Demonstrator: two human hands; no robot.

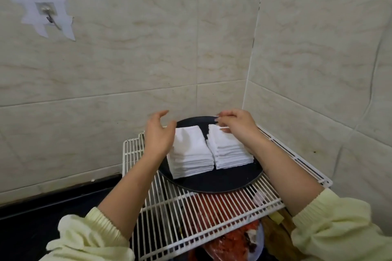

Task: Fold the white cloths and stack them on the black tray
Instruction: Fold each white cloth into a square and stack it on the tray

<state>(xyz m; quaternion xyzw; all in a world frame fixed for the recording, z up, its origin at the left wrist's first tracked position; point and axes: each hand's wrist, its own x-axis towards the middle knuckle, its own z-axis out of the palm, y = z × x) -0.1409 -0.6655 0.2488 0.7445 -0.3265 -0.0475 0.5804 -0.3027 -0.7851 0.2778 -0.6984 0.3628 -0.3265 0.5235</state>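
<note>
In the lower middle of the frame, the black tray (212, 184) sits on a white wire rack (191, 207), and two stacks of folded white cloths stand side by side on it. I see my left hand (158, 134) beside the left stack (189, 154), fingers (161, 114) spread wide and holding nothing. My right hand (237, 124) hovers over the far end of the right stack (229, 150); its fingers are drawn narrow, and I cannot tell whether they pinch the top cloth or only touch it. I judge this to be the stacking step, squaring the piles. The next move calls for pressing the edges flush without tipping either pile. Each stack's long axis runs from the near edge of the tray toward the tiled wall (127, 59), with the two leaning slightly apart at the far end.
</note>
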